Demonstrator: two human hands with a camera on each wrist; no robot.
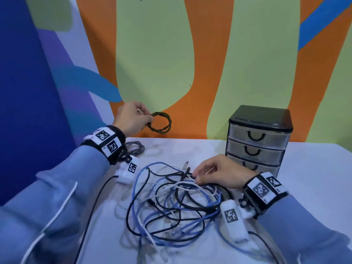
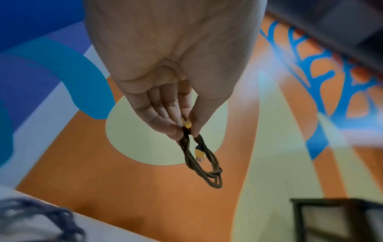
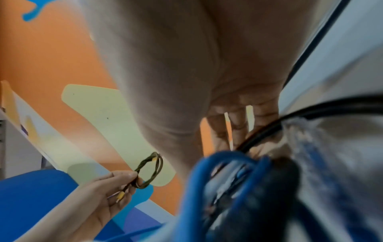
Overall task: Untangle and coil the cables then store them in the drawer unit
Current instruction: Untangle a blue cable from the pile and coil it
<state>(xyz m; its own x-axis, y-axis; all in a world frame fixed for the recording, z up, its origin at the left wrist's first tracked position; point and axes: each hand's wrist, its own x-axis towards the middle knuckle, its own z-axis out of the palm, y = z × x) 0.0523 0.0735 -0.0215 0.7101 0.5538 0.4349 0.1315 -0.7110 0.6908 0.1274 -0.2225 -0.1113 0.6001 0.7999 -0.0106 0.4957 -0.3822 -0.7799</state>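
My left hand [image 1: 149, 119] is raised at the back left, above the table, and pinches a small coil of olive braided cable [image 1: 168, 126] with yellow plugs [image 2: 187, 124]. The coil [image 2: 215, 173] hangs from the fingertips [image 2: 176, 131] and also shows in the right wrist view [image 3: 143, 163]. My right hand [image 1: 198, 177] rests on a tangle of blue, black and white cables [image 1: 171, 202] at the table's middle, its fingertips pinching a white cable there. A black drawer unit [image 1: 255, 147] with three shut clear drawers stands just behind the right hand.
A grey coiled cable [image 1: 135, 147] lies on the white table [image 1: 312, 178] under my left wrist. A painted wall runs close behind the table. Thin white and black leads trail from my wrist cameras across the front of the table.
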